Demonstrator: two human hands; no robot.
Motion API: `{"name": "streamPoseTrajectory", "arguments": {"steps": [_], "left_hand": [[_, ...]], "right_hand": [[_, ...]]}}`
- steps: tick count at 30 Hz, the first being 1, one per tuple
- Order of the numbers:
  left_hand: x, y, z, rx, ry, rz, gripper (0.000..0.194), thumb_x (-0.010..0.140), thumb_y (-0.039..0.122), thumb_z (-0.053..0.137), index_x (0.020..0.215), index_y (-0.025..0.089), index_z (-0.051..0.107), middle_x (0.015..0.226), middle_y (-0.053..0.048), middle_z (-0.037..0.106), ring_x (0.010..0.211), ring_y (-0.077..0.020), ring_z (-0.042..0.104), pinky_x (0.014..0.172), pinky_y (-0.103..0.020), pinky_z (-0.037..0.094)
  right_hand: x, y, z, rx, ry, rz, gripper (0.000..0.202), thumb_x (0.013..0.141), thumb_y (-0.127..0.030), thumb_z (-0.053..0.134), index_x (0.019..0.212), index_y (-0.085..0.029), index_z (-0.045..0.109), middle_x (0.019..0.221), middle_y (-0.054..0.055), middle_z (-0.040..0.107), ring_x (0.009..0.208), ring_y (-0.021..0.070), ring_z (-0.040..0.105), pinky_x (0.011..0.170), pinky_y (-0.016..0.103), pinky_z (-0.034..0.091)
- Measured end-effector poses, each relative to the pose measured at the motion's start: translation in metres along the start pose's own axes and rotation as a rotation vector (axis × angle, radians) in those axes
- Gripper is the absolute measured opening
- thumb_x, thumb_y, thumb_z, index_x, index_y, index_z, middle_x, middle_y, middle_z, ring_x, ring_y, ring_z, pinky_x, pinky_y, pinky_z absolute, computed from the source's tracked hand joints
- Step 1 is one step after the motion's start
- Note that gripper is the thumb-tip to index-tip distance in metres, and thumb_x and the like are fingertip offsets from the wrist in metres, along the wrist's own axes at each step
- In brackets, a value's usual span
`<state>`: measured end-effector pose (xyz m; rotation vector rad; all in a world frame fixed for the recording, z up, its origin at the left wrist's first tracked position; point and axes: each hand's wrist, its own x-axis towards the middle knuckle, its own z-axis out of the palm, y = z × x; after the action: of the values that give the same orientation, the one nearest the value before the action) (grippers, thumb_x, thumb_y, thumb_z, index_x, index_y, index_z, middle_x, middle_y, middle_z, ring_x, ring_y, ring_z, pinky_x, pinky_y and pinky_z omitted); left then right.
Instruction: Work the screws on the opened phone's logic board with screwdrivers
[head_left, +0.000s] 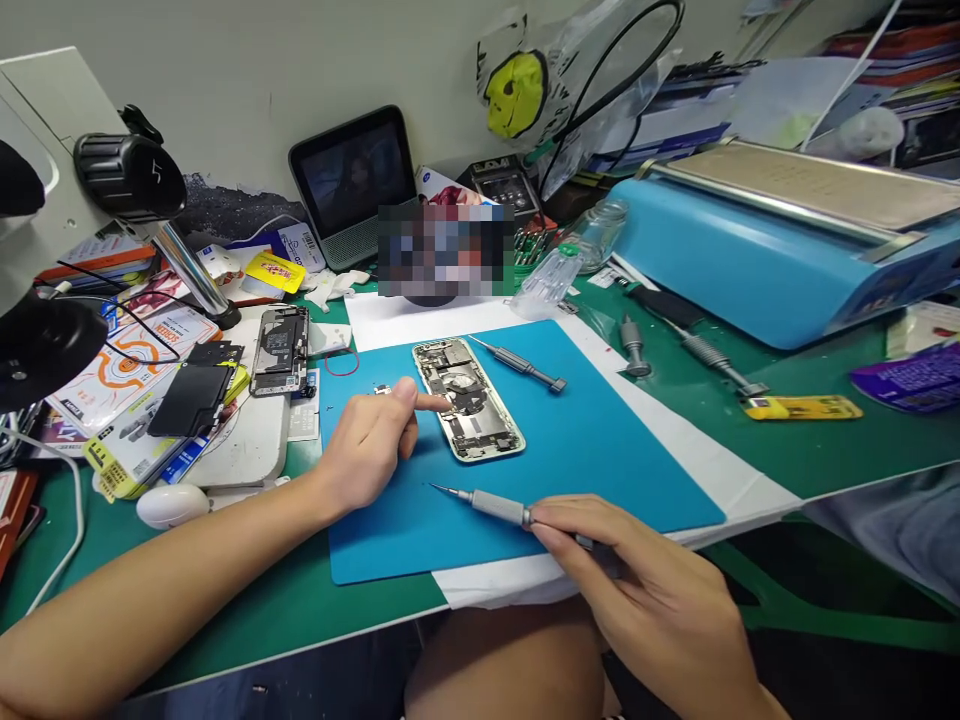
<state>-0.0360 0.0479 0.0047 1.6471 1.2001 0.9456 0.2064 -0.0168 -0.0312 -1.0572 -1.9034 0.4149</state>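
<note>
Wall point(225, 80) behind bench point(667, 375); right hand point(652, 590) pinches screwdriver point(499, 507) over mat point(592, 430) near front edge; left hand point(367, 445), forefinger extended, at phone point(491, 415).

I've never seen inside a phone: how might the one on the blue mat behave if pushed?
Lying flat, the opened phone would probably slide rather than tip. Its frame looks stiff, but the small exposed parts seem fragile.

An opened phone point(487, 430) lies on the work mat point(600, 440), a precision screwdriver point(521, 365) on the mat just right of its upper end. Left of the mat lies another opened phone point(281, 350). Behind them stands a smart display point(356, 185). To the right rear, a glass jar point(606, 235) stands beside a large flat-topped machine point(720, 250) on the table point(667, 400).
</note>
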Motion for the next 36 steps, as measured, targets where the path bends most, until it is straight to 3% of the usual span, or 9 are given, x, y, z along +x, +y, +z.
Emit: {"name": "streamPoseTrajectory", "arguments": {"steps": [8,12,15,19,24,27,30,36], "left_hand": [[-0.001,0.004,0.001,0.082,-0.003,0.043,0.077,0.108,0.062,0.025,0.058,0.019,0.064,0.053,0.0,0.049,0.055,-0.015,0.048,0.063,-0.029,0.04],[-0.002,0.007,0.0,0.16,0.022,0.116,0.059,0.109,0.052,0.034,0.085,0.017,0.077,0.063,-0.001,0.057,0.066,-0.0179,0.054,0.072,-0.032,0.044],[-0.005,0.008,0.0,0.268,0.07,0.282,0.035,0.102,0.045,0.057,0.109,0.016,0.077,0.092,-0.007,0.067,0.092,-0.0231,0.058,0.089,-0.037,0.044],[-0.007,0.007,0.003,0.4,0.085,0.493,0.036,0.095,0.037,0.073,0.124,0.016,0.071,0.114,-0.011,0.065,0.107,-0.025,0.056,0.097,-0.04,0.042],[-0.006,0.006,0.002,0.407,0.16,0.402,0.021,0.101,0.027,0.067,0.122,0.024,0.07,0.106,-0.004,0.064,0.105,-0.0215,0.055,0.096,-0.037,0.041],[-0.006,0.005,0.0,0.389,0.222,0.355,0.014,0.103,0.028,0.065,0.116,0.029,0.07,0.099,-0.002,0.063,0.098,-0.0207,0.054,0.091,-0.036,0.041],[-0.007,0.005,-0.001,0.378,0.225,0.336,0.011,0.104,0.032,0.062,0.111,0.029,0.071,0.097,-0.003,0.061,0.095,-0.0213,0.053,0.086,-0.035,0.042],[-0.006,0.005,-0.001,0.408,0.154,0.346,0.012,0.103,0.032,0.065,0.111,0.029,0.073,0.096,-0.003,0.063,0.098,-0.0219,0.054,0.087,-0.034,0.045]], "right_hand": [[0.0,-0.002,0.002,0.029,0.019,0.018,0.012,0.095,-0.016,0.066,0.098,-0.026,0.071,0.089,0.003,0.079,0.079,0.0231,0.078,0.073,0.034,0.067],[0.01,0.004,-0.01,0.046,0.044,0.093,0.013,0.096,-0.018,0.064,0.096,-0.029,0.07,0.088,0.0,0.078,0.077,0.0203,0.077,0.069,0.029,0.065],[0.04,0.011,-0.022,-0.003,-0.021,0.054,0.008,0.097,-0.023,0.066,0.093,-0.029,0.07,0.084,-0.002,0.076,0.073,0.0171,0.075,0.064,0.025,0.059],[0.102,0.015,-0.026,0.04,-0.233,-0.205,0.01,0.099,-0.021,0.063,0.091,-0.024,0.067,0.08,-0.002,0.074,0.07,0.0144,0.07,0.067,0.025,0.056],[0.156,0.015,-0.008,0.118,-0.395,-0.621,0.013,0.104,-0.018,0.054,0.095,-0.019,0.065,0.079,0.002,0.071,0.073,0.0149,0.066,0.072,0.028,0.056],[0.165,0.019,0.008,0.174,-0.287,-0.794,0.012,0.104,-0.016,0.05,0.106,-0.016,0.063,0.078,0.003,0.071,0.07,0.0157,0.064,0.067,0.029,0.056],[0.161,0.028,0.019,0.207,-0.163,-0.888,0.016,0.105,-0.02,0.051,0.118,-0.013,0.057,0.082,0.006,0.074,0.075,0.0182,0.067,0.073,0.033,0.06],[0.147,0.036,0.027,0.275,-0.168,-0.776,0.033,0.103,-0.016,0.052,0.136,-0.015,0.046,0.098,0.008,0.077,0.089,0.0176,0.074,0.079,0.03,0.062]]}}
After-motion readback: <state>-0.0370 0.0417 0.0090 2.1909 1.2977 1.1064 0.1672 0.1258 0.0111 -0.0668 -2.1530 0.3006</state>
